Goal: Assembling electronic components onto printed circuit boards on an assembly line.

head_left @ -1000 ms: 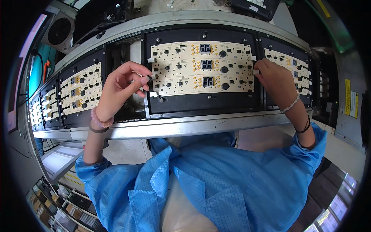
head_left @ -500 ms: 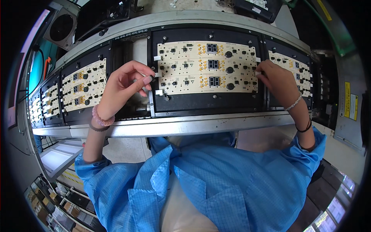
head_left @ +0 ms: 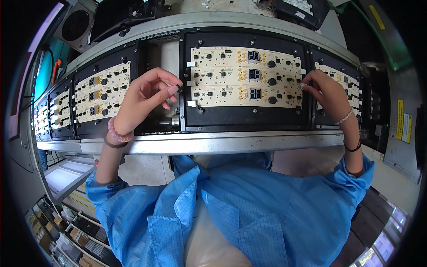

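A panel of three cream circuit boards [head_left: 247, 80] lies in a black carrier tray [head_left: 213, 119] in front of me. Each board bears a two-digit display, a round black part, small black parts and yellow parts. My left hand [head_left: 144, 95] is closed in a pinch on a small black component [head_left: 179, 88], just left of the tray's frame. At the panel's right edge, my right hand [head_left: 328, 93] has thumb and forefinger together beside a whitish spot. Whether that is a tab of the panel or a held piece, I cannot tell.
More trays with like boards stand to the left [head_left: 101, 93] and right [head_left: 336, 71] along the line. A metal rail [head_left: 222, 141] runs along the near side. Black bins [head_left: 299, 12] stand beyond the far rail. A white light panel [head_left: 66, 177] sits lower left.
The trays with their boards have shifted to the right along the line. My right hand has moved slightly right with them. My left hand stays almost in place, still pinching the black component.
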Demonstrator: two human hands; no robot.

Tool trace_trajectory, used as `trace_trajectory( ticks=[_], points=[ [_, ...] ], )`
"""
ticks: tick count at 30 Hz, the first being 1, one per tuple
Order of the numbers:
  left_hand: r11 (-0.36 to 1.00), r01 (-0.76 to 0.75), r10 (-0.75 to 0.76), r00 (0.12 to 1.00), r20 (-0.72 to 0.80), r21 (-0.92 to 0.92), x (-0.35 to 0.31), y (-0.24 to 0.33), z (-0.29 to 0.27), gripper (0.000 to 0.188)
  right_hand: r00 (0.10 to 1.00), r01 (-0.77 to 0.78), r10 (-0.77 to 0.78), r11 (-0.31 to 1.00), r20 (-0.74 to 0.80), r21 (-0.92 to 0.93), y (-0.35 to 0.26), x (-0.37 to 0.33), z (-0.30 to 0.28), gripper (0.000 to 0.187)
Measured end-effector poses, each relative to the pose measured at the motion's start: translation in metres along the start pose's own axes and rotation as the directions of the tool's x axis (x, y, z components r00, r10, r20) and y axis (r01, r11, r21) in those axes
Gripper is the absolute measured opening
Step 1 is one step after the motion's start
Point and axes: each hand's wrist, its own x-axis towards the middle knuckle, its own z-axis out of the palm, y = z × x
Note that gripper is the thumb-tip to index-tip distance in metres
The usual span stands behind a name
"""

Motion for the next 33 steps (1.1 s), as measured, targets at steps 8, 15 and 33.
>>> trace_trajectory(
  ticks=[8,15,33],
  points=[
    [0.999,0.029,-0.029,1.000,0.005,-0.018,-0.001,-0.001,-0.004,0.018,1.000,-0.023,0.022,0.997,0.013,0.067,-0.003,-0.001,0.004,0.012],
    [0.999,0.046,-0.046,0.999,0.011,-0.019,0.001,-0.002,-0.005,0.017,0.986,-0.133,0.128,0.990,0.103,0.049,-0.011,0.002,0.003,0.013],
    [0.997,0.079,-0.079,0.997,0.002,-0.003,0.005,0.000,-0.005,0.012,0.985,-0.011,0.024,0.997,-0.174,0.073,0.012,-0.010,0.024,0.014]
  ],
)
